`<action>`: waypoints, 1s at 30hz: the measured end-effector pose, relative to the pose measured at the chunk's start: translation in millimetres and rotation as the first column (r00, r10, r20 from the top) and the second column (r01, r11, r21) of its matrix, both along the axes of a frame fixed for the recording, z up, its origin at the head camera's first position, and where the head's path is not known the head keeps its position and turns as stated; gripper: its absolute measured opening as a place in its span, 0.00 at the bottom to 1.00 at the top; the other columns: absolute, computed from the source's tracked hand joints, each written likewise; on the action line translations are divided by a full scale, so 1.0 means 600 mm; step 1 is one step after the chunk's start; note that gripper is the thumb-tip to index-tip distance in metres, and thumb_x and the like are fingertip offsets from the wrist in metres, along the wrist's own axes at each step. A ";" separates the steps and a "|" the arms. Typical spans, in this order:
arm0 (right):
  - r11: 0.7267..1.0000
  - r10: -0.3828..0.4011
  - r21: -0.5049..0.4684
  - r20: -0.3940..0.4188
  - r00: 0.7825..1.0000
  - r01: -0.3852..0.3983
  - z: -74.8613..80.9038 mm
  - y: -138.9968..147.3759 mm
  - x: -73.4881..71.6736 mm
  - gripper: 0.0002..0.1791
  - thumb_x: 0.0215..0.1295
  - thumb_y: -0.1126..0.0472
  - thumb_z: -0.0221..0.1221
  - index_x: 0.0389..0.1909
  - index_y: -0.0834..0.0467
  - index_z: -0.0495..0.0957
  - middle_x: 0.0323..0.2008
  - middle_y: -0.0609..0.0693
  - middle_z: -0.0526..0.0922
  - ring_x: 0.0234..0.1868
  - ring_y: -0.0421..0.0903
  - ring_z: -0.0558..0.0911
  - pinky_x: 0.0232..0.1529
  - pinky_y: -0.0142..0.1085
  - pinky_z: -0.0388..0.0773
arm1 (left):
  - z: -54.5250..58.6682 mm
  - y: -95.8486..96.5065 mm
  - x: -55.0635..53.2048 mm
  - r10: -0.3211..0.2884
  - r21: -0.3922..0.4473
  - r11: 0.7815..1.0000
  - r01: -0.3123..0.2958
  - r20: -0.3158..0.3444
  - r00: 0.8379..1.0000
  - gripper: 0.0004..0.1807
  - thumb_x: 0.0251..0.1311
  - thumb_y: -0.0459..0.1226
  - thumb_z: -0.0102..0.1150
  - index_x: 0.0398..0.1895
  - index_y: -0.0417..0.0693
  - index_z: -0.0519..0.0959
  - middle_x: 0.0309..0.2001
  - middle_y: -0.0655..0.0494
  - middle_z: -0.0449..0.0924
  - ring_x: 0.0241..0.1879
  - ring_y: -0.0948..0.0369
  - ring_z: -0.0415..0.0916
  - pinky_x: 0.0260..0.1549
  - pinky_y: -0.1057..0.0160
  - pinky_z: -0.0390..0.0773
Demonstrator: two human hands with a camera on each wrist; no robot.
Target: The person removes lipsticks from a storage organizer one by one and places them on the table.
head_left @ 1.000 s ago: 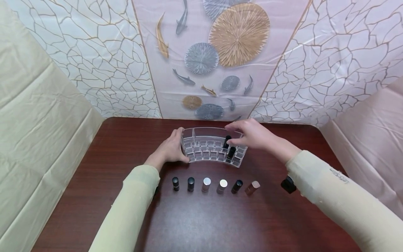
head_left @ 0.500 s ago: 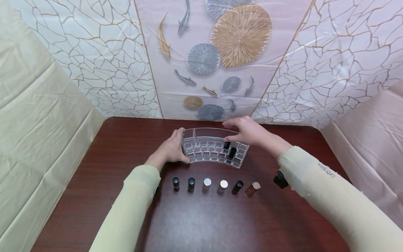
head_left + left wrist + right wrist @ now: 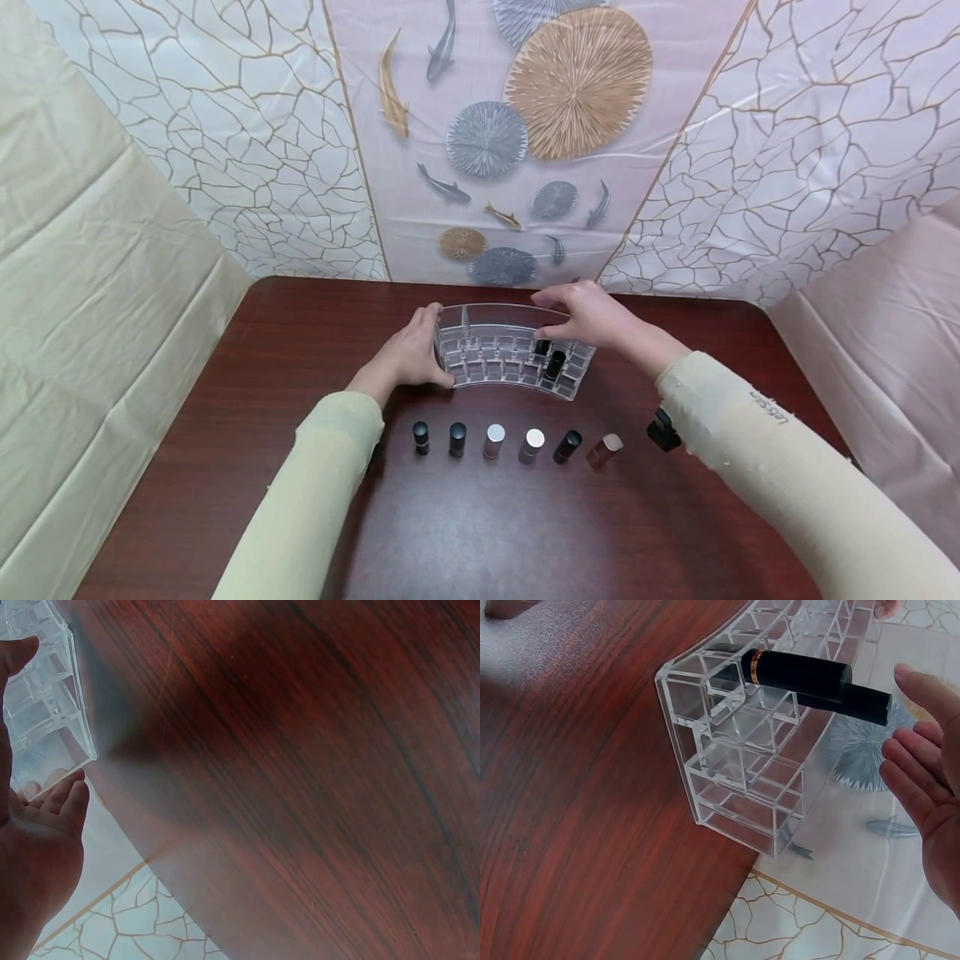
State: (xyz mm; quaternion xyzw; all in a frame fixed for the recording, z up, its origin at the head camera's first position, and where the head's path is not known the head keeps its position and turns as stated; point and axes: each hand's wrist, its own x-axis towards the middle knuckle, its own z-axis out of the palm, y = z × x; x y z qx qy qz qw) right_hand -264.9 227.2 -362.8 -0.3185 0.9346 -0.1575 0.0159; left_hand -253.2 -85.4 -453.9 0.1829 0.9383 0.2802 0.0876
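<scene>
A clear, curved lipstick organizer with stepped rows of compartments stands toward the back of the table. My left hand grips its left end, thumb at the front and fingers round the back edge. Two black lipstick tubes stand in slots near its right end: a front one with a gold band, and a back one. Over the back tube is my right hand, thumb and fingers spread. In the right wrist view a gap shows between this hand and the tube's top.
Several lipsticks stand in a row in front of the organizer: black ones such as the leftmost tube, two with silver tops like this pale tube, and a brown tube. A patterned cloth hangs behind the dark wooden table.
My right hand has shifted slightly left over the back black tube, and its sleeve has come left too. The left hand stays on the organizer's end.
</scene>
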 end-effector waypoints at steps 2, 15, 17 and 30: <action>1.000 0.002 -0.004 0.006 1.000 -0.002 -0.004 0.000 0.000 0.32 0.62 0.55 0.77 0.63 0.66 0.83 0.57 0.60 0.88 0.56 0.59 0.87 0.60 0.55 0.80 | 0.001 0.000 0.001 0.000 0.000 1.000 0.000 -0.004 1.000 0.69 0.40 0.45 0.87 0.82 0.40 0.51 0.73 0.41 0.64 0.64 0.45 0.74 0.64 0.46 0.76; 0.999 0.009 -0.031 0.024 1.000 -0.008 -0.018 -0.002 0.008 0.33 0.62 0.53 0.78 0.65 0.64 0.82 0.59 0.59 0.87 0.56 0.57 0.87 0.59 0.53 0.82 | 0.001 -0.001 0.000 0.003 -0.005 1.000 -0.003 0.009 1.000 0.69 0.40 0.46 0.87 0.82 0.41 0.50 0.73 0.42 0.63 0.63 0.46 0.74 0.65 0.47 0.76; 0.999 0.008 -0.033 0.016 1.000 -0.007 -0.019 -0.002 0.009 0.32 0.61 0.54 0.78 0.64 0.64 0.83 0.58 0.59 0.88 0.56 0.57 0.87 0.59 0.53 0.81 | 0.001 -0.002 0.000 0.003 -0.005 1.000 -0.003 0.011 1.000 0.69 0.40 0.46 0.87 0.82 0.41 0.50 0.73 0.42 0.63 0.63 0.45 0.74 0.65 0.47 0.76; 0.994 0.016 -0.104 -0.022 1.000 -0.018 -0.041 0.009 0.016 0.19 0.64 0.62 0.75 0.55 0.61 0.88 0.49 0.54 0.91 0.50 0.52 0.89 0.53 0.50 0.83 | -0.002 -0.002 -0.002 0.001 0.003 1.000 -0.001 0.014 1.000 0.69 0.39 0.46 0.87 0.82 0.42 0.50 0.73 0.42 0.63 0.64 0.45 0.74 0.65 0.47 0.76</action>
